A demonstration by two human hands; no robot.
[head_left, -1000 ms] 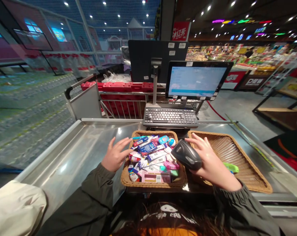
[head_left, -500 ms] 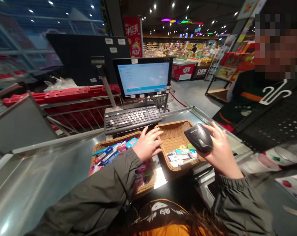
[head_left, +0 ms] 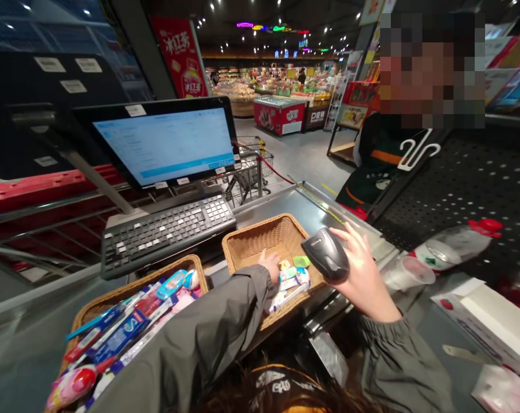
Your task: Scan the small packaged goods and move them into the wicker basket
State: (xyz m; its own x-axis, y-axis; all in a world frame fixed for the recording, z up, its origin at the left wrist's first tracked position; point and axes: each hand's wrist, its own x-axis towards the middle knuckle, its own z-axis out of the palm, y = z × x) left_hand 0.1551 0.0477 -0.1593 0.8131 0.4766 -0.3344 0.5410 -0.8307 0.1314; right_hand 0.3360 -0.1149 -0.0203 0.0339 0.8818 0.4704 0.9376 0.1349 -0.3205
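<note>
Left hand [head_left: 268, 267]: fingers reaching into tan woven wicker basket [head_left: 264, 235], beside small colourful packets [head_left: 288, 284], hold unclear | Right hand [head_left: 365, 275]: fingers curled around black handheld barcode scanner [head_left: 327, 253]

a dark supermarket ceiling [head_left: 251, 11] was dotted with small spotlights, and a strip of multicoloured neon signs [head_left: 268, 27] glowed above the far end of the hall. a red hanging banner [head_left: 180, 57] with white lettering hung from a dark pillar. the pale grey floor [head_left: 289, 152] ran back past a red-and-white chest freezer [head_left: 279, 115] toward crowded produce stalls [head_left: 260, 86]. a wire shopping cart [head_left: 249, 172] stood behind a red rope barrier [head_left: 277, 173]. a display rack [head_left: 341, 109] stood further right, a black perforated panel [head_left: 461, 189] rose beside the steel counter [head_left: 285, 206], and blue-lit glazing [head_left: 57, 23] filled the upper left.
</note>
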